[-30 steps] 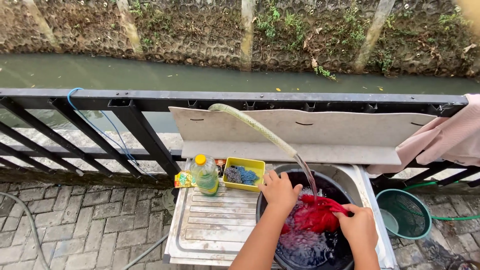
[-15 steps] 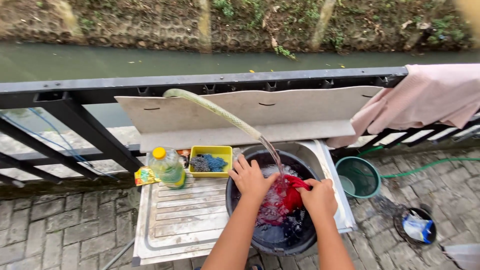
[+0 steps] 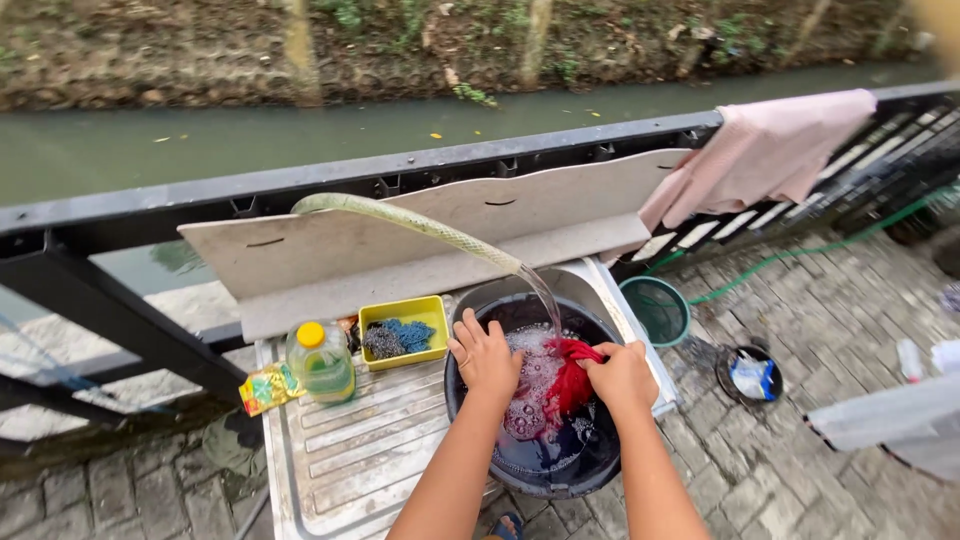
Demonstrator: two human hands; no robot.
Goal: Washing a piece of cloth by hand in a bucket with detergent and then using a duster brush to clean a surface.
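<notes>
Change: Against the pictures from a second ago, I see both hands drawn closer over the red cloth [image 3: 572, 378], which is now bunched tighter between them; my view has also swung left, bringing the pink towel [image 3: 757, 150] on the railing into frame.
Meaning: I judge the scrubbing is well under way, the cloth worked in suds under running water.
Left hand: my left hand [image 3: 486, 358] lies palm-down, fingers spread wide, pressing the foam beside the cloth at the basin's near-left side.
Right hand: my right hand [image 3: 622, 377] is closed in a fist on the red cloth, wrist bent down.
Cloth: half sunk in the black basin [image 3: 560, 470], in the sink.
Water: a green hose [image 3: 400, 218] arcs over the backboard and pours into the basin.
Nearby: soap bottle [image 3: 322, 362] and yellow tray [image 3: 402, 332] of scourers on the drainboard.
</notes>
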